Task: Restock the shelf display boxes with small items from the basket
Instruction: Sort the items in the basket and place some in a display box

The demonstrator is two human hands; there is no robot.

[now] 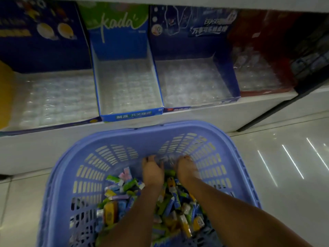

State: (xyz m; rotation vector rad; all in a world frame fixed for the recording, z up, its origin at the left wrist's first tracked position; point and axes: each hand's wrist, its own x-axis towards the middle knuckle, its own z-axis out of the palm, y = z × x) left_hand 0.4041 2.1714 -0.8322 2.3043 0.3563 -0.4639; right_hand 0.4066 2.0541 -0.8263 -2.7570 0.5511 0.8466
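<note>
The dim shop aisle had a glossy tiled floor (277, 193) and a low white shelf (213, 115). On it the display boxes (130, 114) stood open and bare. The blue basket (178, 127) sat just below them, probably for short reaches. Left hand (152, 172) and right hand (186, 169) dug into the small items (121, 193) at its far end. The fingers bent downward, but blur hid any pinch.

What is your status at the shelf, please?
Left hand and right hand deep in the basket, grip unclear. Small items heaped there; display boxes show only clear liners. Nothing blocking the boxes.
</note>
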